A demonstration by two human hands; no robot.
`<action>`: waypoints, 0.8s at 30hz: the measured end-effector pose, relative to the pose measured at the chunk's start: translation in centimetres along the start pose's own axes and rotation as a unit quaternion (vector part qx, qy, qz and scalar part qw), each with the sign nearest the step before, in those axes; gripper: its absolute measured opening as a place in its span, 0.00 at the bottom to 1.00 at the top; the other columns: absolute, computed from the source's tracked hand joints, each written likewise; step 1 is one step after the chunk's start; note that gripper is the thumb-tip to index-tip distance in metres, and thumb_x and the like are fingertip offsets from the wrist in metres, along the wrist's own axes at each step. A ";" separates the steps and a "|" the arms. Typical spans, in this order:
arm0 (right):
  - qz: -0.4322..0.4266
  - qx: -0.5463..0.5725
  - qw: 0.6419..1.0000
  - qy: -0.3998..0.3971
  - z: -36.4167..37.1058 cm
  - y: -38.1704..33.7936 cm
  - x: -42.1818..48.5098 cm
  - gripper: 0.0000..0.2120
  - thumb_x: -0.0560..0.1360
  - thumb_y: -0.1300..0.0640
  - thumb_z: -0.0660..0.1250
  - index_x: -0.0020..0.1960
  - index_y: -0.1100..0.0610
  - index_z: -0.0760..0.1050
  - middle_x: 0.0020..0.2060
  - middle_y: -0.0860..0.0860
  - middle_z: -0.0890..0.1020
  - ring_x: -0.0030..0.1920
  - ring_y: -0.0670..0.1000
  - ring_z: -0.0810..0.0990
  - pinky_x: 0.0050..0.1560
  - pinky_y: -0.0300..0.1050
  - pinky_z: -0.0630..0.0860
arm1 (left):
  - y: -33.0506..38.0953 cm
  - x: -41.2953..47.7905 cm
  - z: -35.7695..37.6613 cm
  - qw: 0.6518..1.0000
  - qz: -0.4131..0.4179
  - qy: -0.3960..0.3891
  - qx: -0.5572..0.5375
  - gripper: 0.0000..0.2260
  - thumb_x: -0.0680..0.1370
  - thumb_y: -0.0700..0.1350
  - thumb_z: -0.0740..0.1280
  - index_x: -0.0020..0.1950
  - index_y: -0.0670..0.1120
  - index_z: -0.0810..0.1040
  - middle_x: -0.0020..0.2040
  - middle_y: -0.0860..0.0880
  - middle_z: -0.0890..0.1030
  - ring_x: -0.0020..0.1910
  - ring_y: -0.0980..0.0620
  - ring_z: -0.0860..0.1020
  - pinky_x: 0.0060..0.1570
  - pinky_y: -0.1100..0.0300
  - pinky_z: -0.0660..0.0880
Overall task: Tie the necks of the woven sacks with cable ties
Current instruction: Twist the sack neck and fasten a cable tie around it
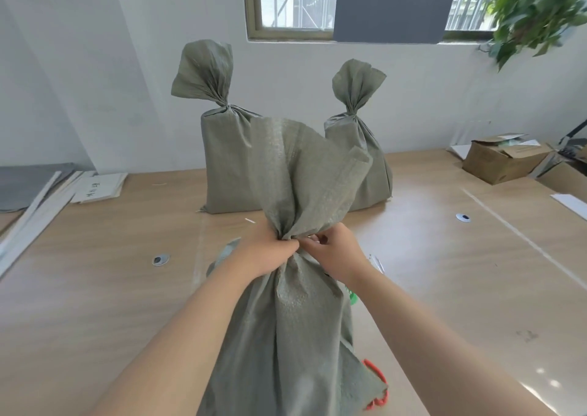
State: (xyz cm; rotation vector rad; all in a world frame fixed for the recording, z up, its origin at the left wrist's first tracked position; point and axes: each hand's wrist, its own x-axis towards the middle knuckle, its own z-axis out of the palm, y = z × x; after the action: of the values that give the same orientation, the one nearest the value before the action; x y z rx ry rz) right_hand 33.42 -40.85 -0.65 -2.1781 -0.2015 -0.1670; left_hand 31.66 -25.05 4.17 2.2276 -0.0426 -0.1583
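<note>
The near sack [286, 336] stands on the table [444, 288] straight in front of the person. Its neck [293, 233] is gathered into a bunch, and the loose mouth fans out above. The left hand [270, 252] is clenched round the neck from the sack's left side, squeezing the folds together. The right hand [335, 252] comes in from the sack's right, fingers curled and pinching at the same bunch. No tie shows on this neck, and I cannot tell whether one sits between those fingertips. Behind the near sack stand the left back sack [225, 161] and the right back sack [365, 161], both already cinched at the neck. Thin pale strips [377, 261], likely spare ties, lie on the table just right of the near sack, beside the right wrist. The step in hand looks to be closing this neck. To do it well, the left grip should not slacken while the right hand works. The tie belongs just beside the left fist, where the folds are tightest. It should catch every fold and be pulled snug before the left hand lets go.
</note>
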 end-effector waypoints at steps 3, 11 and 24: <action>-0.012 0.011 1.000 0.006 0.4 -0.4 -0.5 0.21 0.72 0.55 0.70 0.28 0.56 0.62 0.22 0.44 0.66 0.27 0.44 0.62 0.32 0.43 0.62 | -0.2 -0.5 -0.8 0.996 0.048 0.016 0.070 0.05 0.77 0.45 0.67 0.46 0.45 0.80 0.41 0.49 0.82 0.49 0.49 0.81 0.50 0.53 0.77; -0.050 0.114 0.992 -0.030 -1.0 -1.8 -1.6 0.07 0.71 0.70 0.70 0.37 0.62 0.77 0.34 0.53 0.80 0.33 0.36 0.76 0.33 0.34 0.73 | 0.9 -2.0 -1.7 0.960 0.067 0.023 0.272 0.12 0.75 0.59 0.65 0.47 0.53 0.81 0.46 0.53 0.82 0.54 0.48 0.79 0.55 0.52 0.73; -0.036 0.095 0.994 -0.036 -1.0 -1.1 -2.6 0.15 0.70 0.68 0.69 0.32 0.52 0.72 0.30 0.44 0.75 0.33 0.41 0.73 0.32 0.27 0.67 | 2.6 -2.7 -1.9 0.955 0.034 0.001 0.294 0.17 0.66 0.62 0.70 0.50 0.55 0.81 0.48 0.55 0.83 0.54 0.49 0.81 0.56 0.46 0.78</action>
State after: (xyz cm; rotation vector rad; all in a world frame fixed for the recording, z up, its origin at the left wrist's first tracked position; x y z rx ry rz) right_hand 30.62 -41.29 0.33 -1.9896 -0.3236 -0.1061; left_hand 29.29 -24.92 7.59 2.8163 -0.1873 -0.1137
